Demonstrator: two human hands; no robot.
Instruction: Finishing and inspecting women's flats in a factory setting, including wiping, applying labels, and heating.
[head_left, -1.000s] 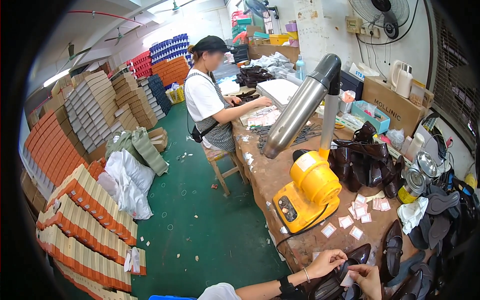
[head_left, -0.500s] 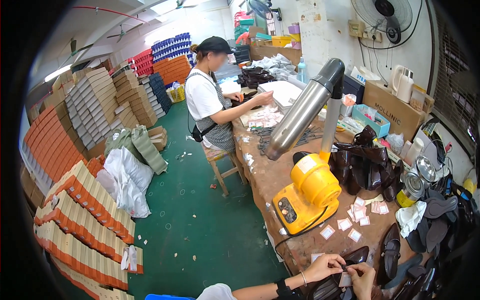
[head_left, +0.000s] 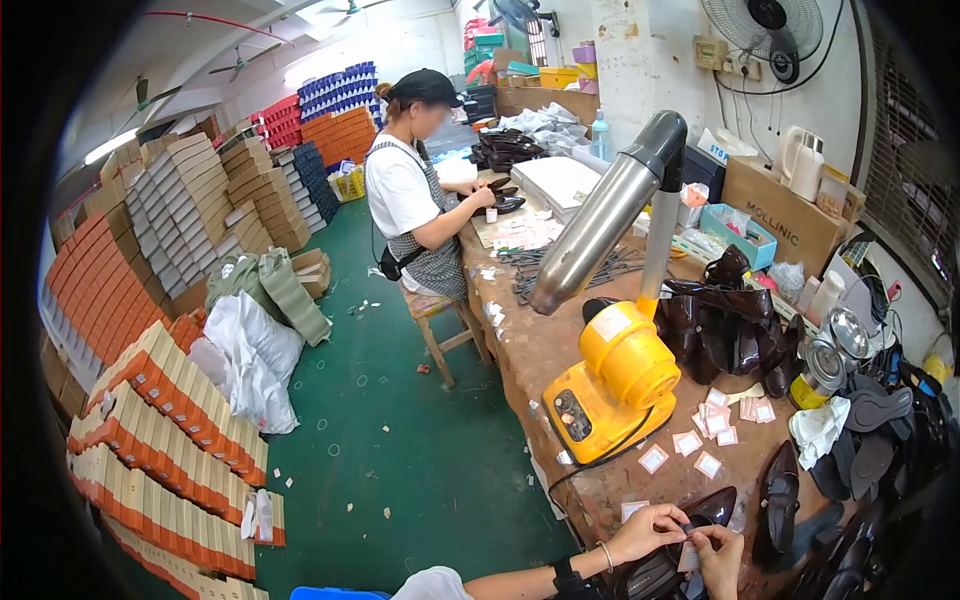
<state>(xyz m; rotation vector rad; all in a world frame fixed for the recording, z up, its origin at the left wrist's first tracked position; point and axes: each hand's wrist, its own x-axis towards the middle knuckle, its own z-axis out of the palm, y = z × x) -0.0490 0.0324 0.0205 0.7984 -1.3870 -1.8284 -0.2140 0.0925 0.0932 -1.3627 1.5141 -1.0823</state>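
Observation:
Above a dark glossy shoe [head_left: 714,507] near the table's lower edge, my left hand [head_left: 645,532] and my right hand [head_left: 718,560] meet fingertip to fingertip. Both are closed in a pinch on a short dark strap. A small pale tag [head_left: 689,558] hangs just below the fingertips; how it is fastened is too small to tell. Under my hands lies another dark shoe [head_left: 648,577], its inside facing up and partly covered. To the right of my right hand stands a single dark brown shoe [head_left: 778,500].
Small square tags [head_left: 715,420] are scattered on the brown table [head_left: 610,500]. A yellow hot-air blower [head_left: 620,370] with a steel nozzle stands ahead. Piled shoes [head_left: 735,330], cans [head_left: 822,375] and insoles [head_left: 880,410] crowd the right. A co-worker [head_left: 415,190] sits at the far left side.
My hands stay at the same place, with the right fingers shifted slightly and the tag turned a little. The co-worker's outstretched hand has come back to the shoes, and a tag shows there.

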